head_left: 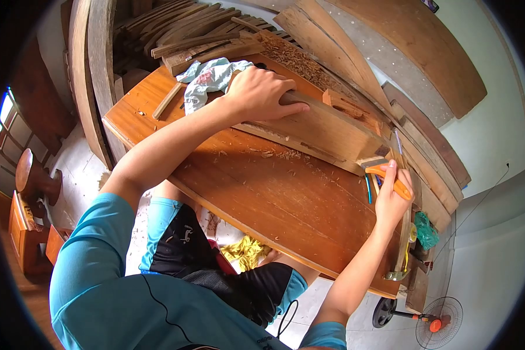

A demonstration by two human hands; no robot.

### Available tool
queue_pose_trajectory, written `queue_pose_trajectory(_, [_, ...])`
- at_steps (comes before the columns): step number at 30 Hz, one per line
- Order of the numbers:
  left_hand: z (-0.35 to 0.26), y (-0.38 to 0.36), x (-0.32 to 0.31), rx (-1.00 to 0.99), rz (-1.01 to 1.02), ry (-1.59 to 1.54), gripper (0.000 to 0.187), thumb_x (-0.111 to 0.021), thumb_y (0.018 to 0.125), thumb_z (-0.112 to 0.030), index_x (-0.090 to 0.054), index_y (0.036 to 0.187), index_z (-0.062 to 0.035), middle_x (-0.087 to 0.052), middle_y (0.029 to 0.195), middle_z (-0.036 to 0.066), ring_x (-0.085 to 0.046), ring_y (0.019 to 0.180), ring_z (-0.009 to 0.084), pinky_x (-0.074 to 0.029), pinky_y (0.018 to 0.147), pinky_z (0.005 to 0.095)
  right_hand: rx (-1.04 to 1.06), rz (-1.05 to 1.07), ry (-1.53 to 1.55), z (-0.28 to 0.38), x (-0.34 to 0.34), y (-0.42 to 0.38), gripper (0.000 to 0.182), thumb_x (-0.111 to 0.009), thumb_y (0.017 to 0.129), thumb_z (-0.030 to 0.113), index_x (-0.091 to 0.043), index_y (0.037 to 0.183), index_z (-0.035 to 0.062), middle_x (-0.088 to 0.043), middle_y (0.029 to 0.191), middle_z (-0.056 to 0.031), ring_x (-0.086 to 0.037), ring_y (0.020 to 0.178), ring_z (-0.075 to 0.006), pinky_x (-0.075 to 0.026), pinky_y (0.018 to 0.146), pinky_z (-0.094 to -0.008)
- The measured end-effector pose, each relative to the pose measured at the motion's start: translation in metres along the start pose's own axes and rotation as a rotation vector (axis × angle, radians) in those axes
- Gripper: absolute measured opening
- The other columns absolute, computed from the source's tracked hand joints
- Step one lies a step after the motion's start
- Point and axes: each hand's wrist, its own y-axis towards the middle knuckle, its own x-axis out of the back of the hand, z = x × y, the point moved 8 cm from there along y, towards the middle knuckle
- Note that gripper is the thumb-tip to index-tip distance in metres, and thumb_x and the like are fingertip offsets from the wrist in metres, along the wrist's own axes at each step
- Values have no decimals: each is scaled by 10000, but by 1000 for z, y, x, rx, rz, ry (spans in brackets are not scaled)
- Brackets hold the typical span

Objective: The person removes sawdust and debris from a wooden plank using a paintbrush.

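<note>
A long, thick wooden block (326, 131) lies across the varnished wooden table (262, 198). My left hand (262, 93) grips it from above near its far left end, thumb stretched along the top. In my right hand (394, 195) is a paintbrush (398, 185) with an orange handle. Its bristles are at the block's right end and seem to touch it. Beside my left wrist lies a crumpled, light blue printed cloth (207, 79). Small wood shavings (289, 154) are scattered along the block's near side.
Wooden strips (186, 29) are piled behind the table, with a heap of shavings (297, 58) nearby. A blue pencil-like stick (368, 189) lies under the brush. A tape measure (395, 275) sits at the right corner. A fan (438, 322) stands on the floor. Curved boards (420, 46) lean at the back.
</note>
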Motion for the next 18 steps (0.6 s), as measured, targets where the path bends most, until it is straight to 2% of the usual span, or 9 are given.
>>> queue_pose_trajectory(1, [-1,-1,1,-31,-63,-3,766,-553,1005,-804,-823,993,-87,-710,619,125,-735,583,306,-570,566,431,24,-15,17,8,2,1,323,-661,1121,194,-799,929,-26,-717,854,-110,-709,763,-247,-542,719,-380])
queue_pose_trajectory(8, [1,0,-2,-20,-41,0,762,-548,1007,-807,-825,998,-97,-707,612,120,-730,572,300,-565,552,427,213,-46,87,34,2,-3,182,-650,1089,77,-789,1027,-23,-710,975,-120,-694,879,-273,-545,803,-400])
queue_pose_trajectory(9, [1,0,-3,-20,-46,0,761,-548,1007,-807,-825,998,-97,-707,611,119,-729,571,300,-564,550,426,248,-34,92,37,1,-4,141,-650,1072,39,-779,1084,-18,-714,1006,-124,-696,915,-275,-545,830,-388])
queue_pose_trajectory(13, [1,0,-2,-25,-50,-10,762,-548,1006,-807,-824,995,-97,-708,614,119,-729,571,300,-561,548,426,307,20,161,48,-5,-7,139,-667,1054,8,-760,1156,-7,-726,1051,-132,-703,947,-273,-551,858,-387])
queue_pose_trajectory(18, [1,0,-3,-22,-46,-3,771,-546,1004,-812,-822,996,-93,-711,618,119,-731,575,300,-560,548,429,318,56,212,50,-9,-9,145,-668,1061,19,-757,1173,-4,-733,1052,-129,-708,948,-264,-558,868,-377])
